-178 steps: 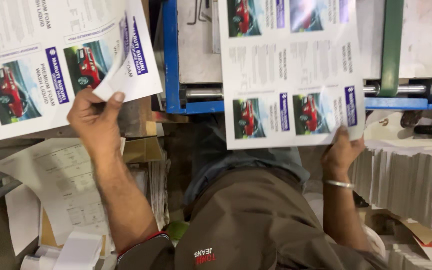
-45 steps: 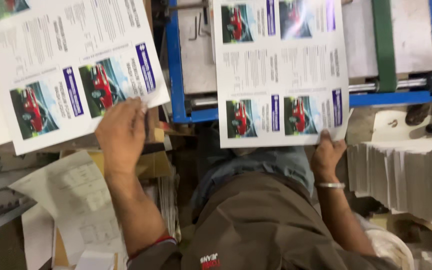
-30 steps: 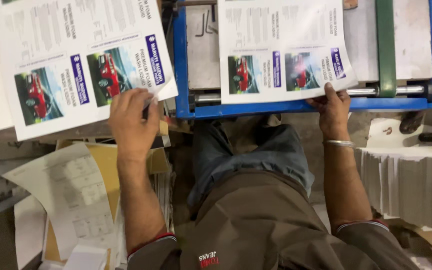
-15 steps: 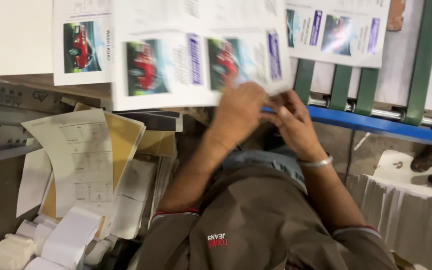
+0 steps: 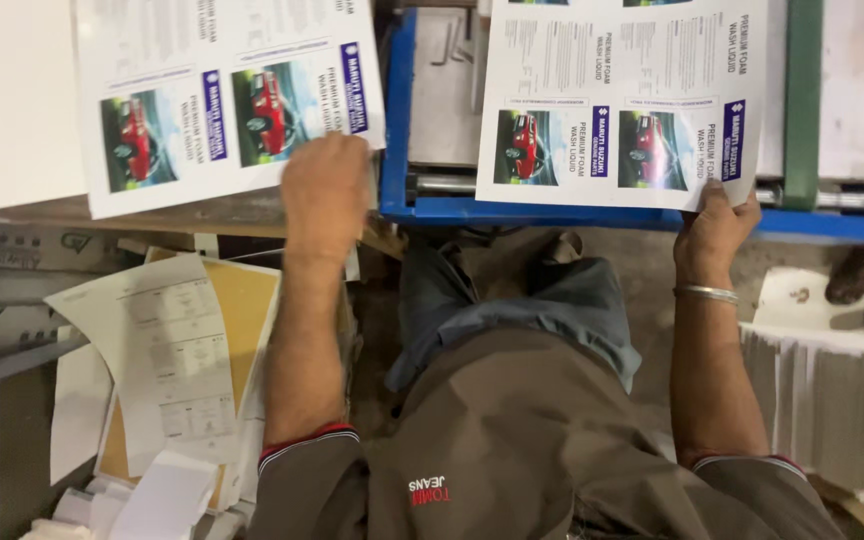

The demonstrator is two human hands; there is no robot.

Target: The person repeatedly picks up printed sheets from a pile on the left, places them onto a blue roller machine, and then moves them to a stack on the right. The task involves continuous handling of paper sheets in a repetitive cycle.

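Where the view begins, at six o'clock, the person's brown shirt (image 5: 512,450) fills the bottom of the picture, with a heap of loose papers (image 5: 167,350) at eight o'clock and a thick ream of white sheets (image 5: 832,400) on edge at four o'clock. Farther up, the left hand (image 5: 327,195) lies palm down at about eleven o'clock, fingers together and flat on the bottom right corner of the left printed sheet (image 5: 227,100); whether it pinches the paper or only presses it cannot be told. That sheet lies on a pale tabletop (image 5: 12,100), turned slightly counter-clockwise, its long axis running from six towards twelve o'clock and its top cut off by the frame. It is white with grey text blocks and, along its near edge, two small pictures of a red car beside blue bars. The right hand (image 5: 717,225), with a metal bangle (image 5: 707,293) on the wrist, sits at about two o'clock and is clamped on the bottom right corner of the right printed sheet (image 5: 617,100), thumb on top. This sheet bears the same print and lies almost square, long axis six to twelve, its near edge overhanging the blue metal frame (image 5: 397,120) of a machine. A green upright bar (image 5: 804,90) stands just right of it, and a bare grey bed separates the two sheets.
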